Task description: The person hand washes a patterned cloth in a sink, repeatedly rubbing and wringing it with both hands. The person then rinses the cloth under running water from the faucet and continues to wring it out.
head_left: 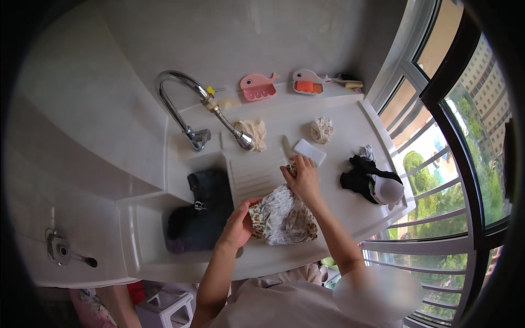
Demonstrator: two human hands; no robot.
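At the centre of the frame, slightly low, a floral cloth (284, 218) lies bunched on the ribbed washboard (254, 174) of a white sink (147, 240). The left hand (239, 225) is closed on the cloth's left edge, fingers curled around the fabric, while the right hand (302, 177) presses down on its upper end, fingers bent over the cloth and gripping it. Just above the right hand sits a white bar of soap (310, 151). To the left of centre, a dark garment (199, 210) lies in the basin under a curved chrome tap (191, 106). Right of centre on the tabletop (350, 123) rests a black and white heap of clothing (373, 183). Two crumpled pale cloths (253, 131) (322, 129) lie above centre, and two whale-shaped soap holders, one pink (258, 87) and one white (307, 83), stand at the top beside the wall.
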